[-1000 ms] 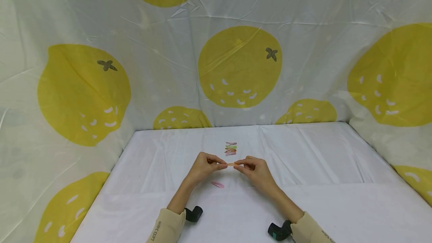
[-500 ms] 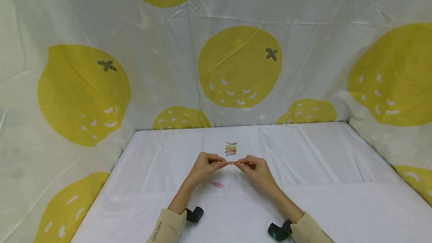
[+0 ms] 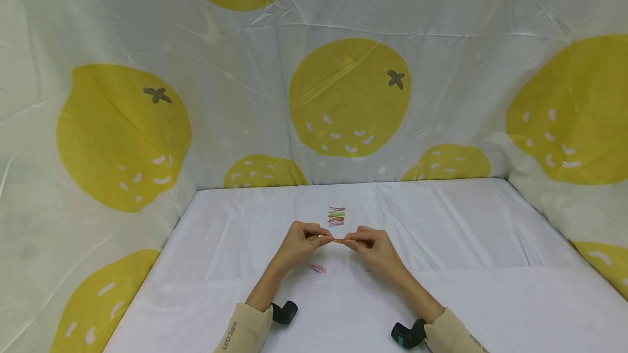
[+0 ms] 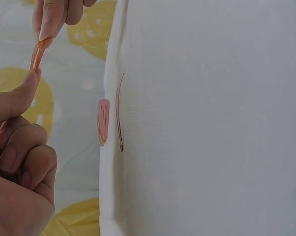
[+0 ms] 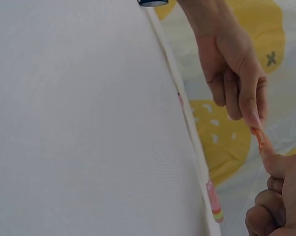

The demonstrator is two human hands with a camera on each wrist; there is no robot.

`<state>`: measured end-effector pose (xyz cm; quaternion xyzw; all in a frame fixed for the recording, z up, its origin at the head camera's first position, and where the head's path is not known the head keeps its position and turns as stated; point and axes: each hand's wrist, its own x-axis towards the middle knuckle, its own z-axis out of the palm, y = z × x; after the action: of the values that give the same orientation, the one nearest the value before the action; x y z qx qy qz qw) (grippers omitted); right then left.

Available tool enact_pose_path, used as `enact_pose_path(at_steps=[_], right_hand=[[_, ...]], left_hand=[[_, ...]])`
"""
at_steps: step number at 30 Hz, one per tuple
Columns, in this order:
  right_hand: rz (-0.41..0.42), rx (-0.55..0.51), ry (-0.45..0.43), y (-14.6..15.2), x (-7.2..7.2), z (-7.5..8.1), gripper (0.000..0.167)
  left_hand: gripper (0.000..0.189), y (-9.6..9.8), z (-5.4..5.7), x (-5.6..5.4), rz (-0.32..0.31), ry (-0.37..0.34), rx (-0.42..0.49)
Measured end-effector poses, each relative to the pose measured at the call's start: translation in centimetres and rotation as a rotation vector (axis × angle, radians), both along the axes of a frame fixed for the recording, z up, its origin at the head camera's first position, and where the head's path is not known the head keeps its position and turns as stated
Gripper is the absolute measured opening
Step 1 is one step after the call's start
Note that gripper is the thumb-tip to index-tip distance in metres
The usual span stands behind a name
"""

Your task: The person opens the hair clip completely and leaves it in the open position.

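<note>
Both hands pinch one orange snap hair clip (image 3: pixel 338 241) above the white table. My left hand (image 3: pixel 297 244) has one end between thumb and fingertips, and my right hand (image 3: pixel 374 247) has the other. In the left wrist view the middle of the orange clip (image 4: pixel 37 55) shows as two thin strips with a gap between them; its ends are hidden by fingers. A pink hair clip (image 3: pixel 316 269) lies alone on the table, nearer the person and below the left hand. Beyond the hands, several hair clips (image 3: pixel 336 215) in pink, green and orange lie stacked in a column.
White cloth covers the table (image 3: pixel 466 233). A pale curtain (image 3: pixel 245 97) printed with yellow lemons rises along the back and sides. A black wrist device (image 3: pixel 284 312) sits by the left cuff, and another black device (image 3: pixel 408 334) by the right cuff.
The orange clip has turned and tilted slightly between the fingertips, first looking like a flat pale strip, now darker and slanted. Both hands have barely moved; the other clips lie still.
</note>
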<state>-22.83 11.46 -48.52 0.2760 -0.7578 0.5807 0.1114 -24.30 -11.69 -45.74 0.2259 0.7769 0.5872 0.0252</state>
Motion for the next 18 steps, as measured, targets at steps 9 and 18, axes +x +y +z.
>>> enact_pose_path(at_steps=[9, 18], right_hand=[[-0.037, -0.02, -0.061, 0.0, -0.1, 0.0, 0.01], [-0.111, -0.041, -0.079, -0.2, 0.5, 1.0, 0.011]], left_hand=[[0.009, -0.3, 0.3, 0.0, 0.004, -0.021, -0.018], [0.012, -0.1, 0.5, 0.1, 0.035, -0.021, -0.069]])
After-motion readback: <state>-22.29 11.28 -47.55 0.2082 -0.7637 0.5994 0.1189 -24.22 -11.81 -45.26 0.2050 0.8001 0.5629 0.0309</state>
